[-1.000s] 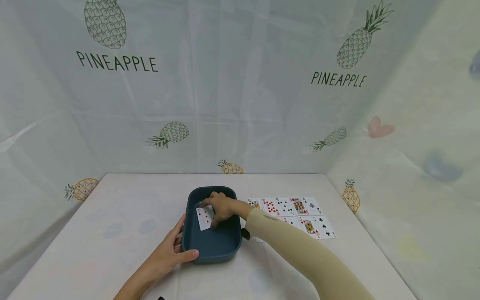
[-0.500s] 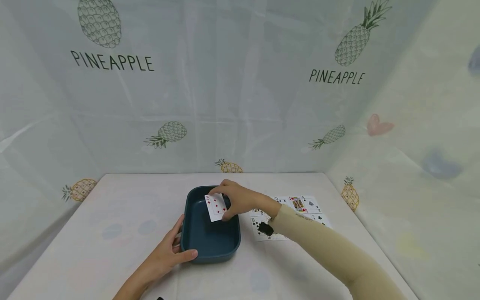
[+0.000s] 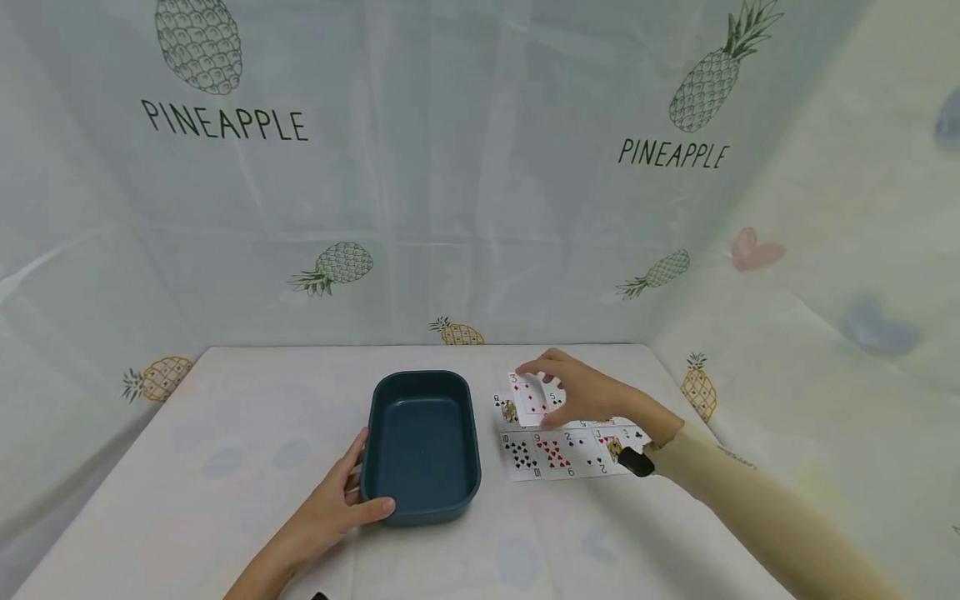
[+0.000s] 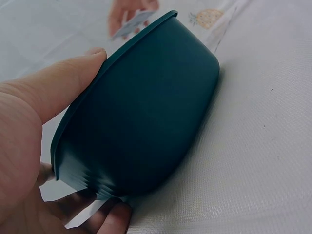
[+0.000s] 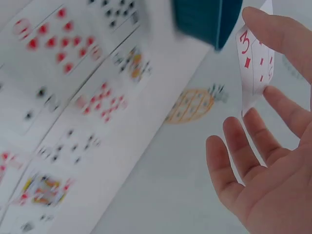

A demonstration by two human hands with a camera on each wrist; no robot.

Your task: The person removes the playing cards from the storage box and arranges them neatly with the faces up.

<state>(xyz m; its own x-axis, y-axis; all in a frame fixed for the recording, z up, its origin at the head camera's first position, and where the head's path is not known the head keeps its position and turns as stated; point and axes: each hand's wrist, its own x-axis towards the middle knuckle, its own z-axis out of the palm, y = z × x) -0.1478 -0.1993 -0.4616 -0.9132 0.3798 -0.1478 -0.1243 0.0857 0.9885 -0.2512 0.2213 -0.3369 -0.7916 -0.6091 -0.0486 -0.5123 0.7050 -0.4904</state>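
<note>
My left hand (image 3: 327,514) grips the near left corner of a dark teal plastic bin (image 3: 420,467), thumb over the rim and fingers against the outer wall, as the left wrist view also shows. No cards show inside the bin. My right hand (image 3: 588,390) pinches a playing card (image 3: 527,402) by its edges between thumb and finger. This card has red diamonds and a 3 in its corner, and looks bent in the right wrist view. It is held above the left part of two rows of face-up playing cards (image 3: 552,454), partly covering the back row.
White patterned cloth (image 3: 225,483) covers the table, with a pineapple-print curtain (image 3: 450,167) behind it and cloth at both sides. The card rows lie just right of the bin. A small black object (image 3: 636,462) sits at my right wrist.
My right hand has lifted the diamond card out of the bin and carried it right, over the laid-out cards. My left hand and the bin have stayed put.
</note>
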